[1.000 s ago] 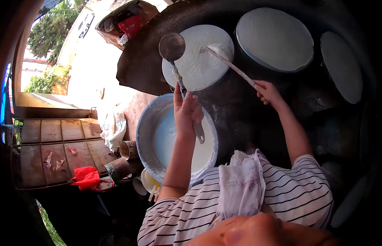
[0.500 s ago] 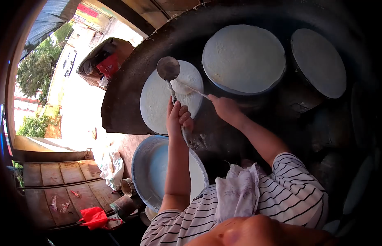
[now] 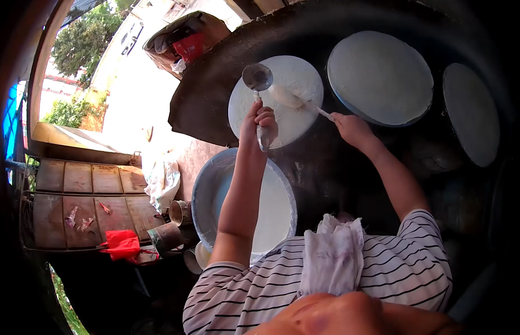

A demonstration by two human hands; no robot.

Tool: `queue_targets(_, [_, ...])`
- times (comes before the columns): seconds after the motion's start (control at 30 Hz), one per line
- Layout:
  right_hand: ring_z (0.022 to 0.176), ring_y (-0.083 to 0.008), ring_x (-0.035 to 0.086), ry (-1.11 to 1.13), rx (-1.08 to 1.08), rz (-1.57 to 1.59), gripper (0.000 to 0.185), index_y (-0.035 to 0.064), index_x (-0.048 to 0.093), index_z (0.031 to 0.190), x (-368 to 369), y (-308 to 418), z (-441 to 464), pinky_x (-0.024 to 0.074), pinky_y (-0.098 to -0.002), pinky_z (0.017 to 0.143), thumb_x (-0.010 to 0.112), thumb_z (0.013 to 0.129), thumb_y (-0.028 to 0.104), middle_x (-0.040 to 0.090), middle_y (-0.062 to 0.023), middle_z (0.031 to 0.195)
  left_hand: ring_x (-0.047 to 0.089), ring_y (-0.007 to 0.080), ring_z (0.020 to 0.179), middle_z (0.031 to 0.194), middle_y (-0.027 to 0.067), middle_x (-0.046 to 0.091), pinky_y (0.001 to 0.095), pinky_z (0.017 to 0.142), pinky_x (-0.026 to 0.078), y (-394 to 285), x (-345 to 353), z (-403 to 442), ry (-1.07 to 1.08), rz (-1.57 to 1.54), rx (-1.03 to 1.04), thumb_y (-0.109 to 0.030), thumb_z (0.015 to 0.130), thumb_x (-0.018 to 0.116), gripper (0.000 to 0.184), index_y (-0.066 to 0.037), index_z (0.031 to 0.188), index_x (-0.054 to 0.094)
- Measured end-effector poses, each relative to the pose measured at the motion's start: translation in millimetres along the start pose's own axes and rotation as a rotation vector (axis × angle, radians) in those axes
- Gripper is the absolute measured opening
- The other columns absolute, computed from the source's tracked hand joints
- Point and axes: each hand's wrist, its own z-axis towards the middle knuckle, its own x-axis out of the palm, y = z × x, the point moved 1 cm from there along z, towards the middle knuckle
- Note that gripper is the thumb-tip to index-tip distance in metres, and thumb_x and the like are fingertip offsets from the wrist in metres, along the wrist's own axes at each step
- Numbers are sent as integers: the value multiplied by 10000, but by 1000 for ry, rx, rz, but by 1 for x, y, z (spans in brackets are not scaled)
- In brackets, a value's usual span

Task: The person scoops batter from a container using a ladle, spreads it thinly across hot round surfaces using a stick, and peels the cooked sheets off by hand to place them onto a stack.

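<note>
My left hand (image 3: 261, 125) is wrapped round the handle of a metal ladle (image 3: 257, 77), whose round bowl is over the left edge of a white-topped round surface (image 3: 251, 109). In my right hand (image 3: 352, 128) is the handle of a paddle-like tool (image 3: 286, 96), its pale, rounded head on or just above the same white surface. Below my left hand stands a large blue-grey basin (image 3: 201, 192) with white liquid (image 3: 273, 215) inside, partly hidden by my left forearm.
Two more white-topped rounds, a large one (image 3: 381, 78) and a narrower-looking one (image 3: 470, 114), are at the right. A bag with a red packet (image 3: 188, 47) stands at the upper left. Tins (image 3: 166, 237), a red bag (image 3: 121, 244) and a white plastic bag (image 3: 162, 181) are at the left.
The camera view has shifted between frames. The ladle stays held up near the white surface, while the paddle's head, earlier at its upper right, is now nearer its middle.
</note>
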Motion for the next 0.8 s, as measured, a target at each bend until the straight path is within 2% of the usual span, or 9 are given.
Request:
queue_targets(0.07, [830, -378, 606, 79, -31, 43, 268, 35, 587, 1092, -18, 11, -8, 488, -454, 673, 478, 916, 206, 640, -195, 891, 343, 46, 444, 583, -53, 359, 212, 410, 324, -7, 0, 8, 15, -5, 4, -185, 943, 511, 228, -117, 737, 443])
queue_targets(0.17, [876, -380, 606, -297, 141, 147, 265, 15, 587, 1109, 16, -10, -44, 494, -431, 706, 509, 902, 161, 635, -205, 957, 327, 49, 433, 572, -51, 350, 209, 404, 317, -11, -16, 6, 30, 88, 87, -183, 938, 527, 230, -133, 736, 431])
queue_targets(0.2, [915, -372, 610, -153, 305, 306, 260, -3, 590, 1110, 25, 6, -57, 498, -400, 727, 517, 900, 131, 630, -215, 995, 329, 49, 434, 570, -52, 346, 207, 407, 324, -6, -31, 3, -17, 103, 171, -177, 935, 535, 210, -135, 753, 437])
queue_targets(0.3, [627, -312, 627, 129, 547, 606, 251, 29, 598, 1092, 43, 65, -65, 489, -373, 576, 487, 910, 162, 644, -185, 775, 364, 61, 429, 549, -42, 357, 198, 414, 394, 24, -76, 16, -170, 188, 388, -151, 933, 514, 250, -118, 712, 402])
queue_targets(0.37, [567, -293, 599, 43, 267, 566, 249, 53, 617, 1086, 60, 66, -52, 480, -373, 553, 496, 893, 154, 622, -180, 718, 330, 69, 426, 546, -47, 333, 199, 401, 364, 55, -98, 27, -193, 267, 577, -142, 932, 499, 219, -120, 746, 387])
queue_targets(0.43, [681, -310, 632, -297, -97, 285, 262, 73, 623, 1105, 72, 56, -43, 497, -377, 619, 536, 870, 150, 642, -190, 793, 349, 78, 423, 529, -36, 351, 200, 398, 352, 59, -97, 19, 66, -30, 409, -145, 926, 478, 287, -125, 662, 368])
queue_targets(0.53, [854, -314, 638, -145, 25, 192, 278, 81, 629, 1115, 10, 64, -37, 508, -376, 709, 571, 853, 156, 652, -182, 937, 431, 84, 378, 492, -20, 371, 236, 331, 419, 62, -41, -42, 355, -625, 34, -185, 954, 411, 347, -95, 620, 378])
queue_targets(0.57, [935, -314, 624, -316, 21, 424, 291, 66, 631, 1108, 16, 44, -25, 512, -375, 746, 595, 833, 154, 634, -168, 1038, 429, 78, 373, 502, -20, 373, 230, 313, 410, 70, -33, -60, 399, -629, 47, -201, 966, 397, 348, -96, 635, 379])
queue_targets(0.8, [952, -290, 619, 99, -20, 343, 317, 117, 665, 1063, 46, 57, -63, 493, -364, 820, 620, 761, 202, 653, -106, 1041, 380, 81, 402, 502, -28, 345, 223, 403, 389, 102, 32, -105, 448, -98, 87, -213, 971, 415, 330, -106, 662, 374])
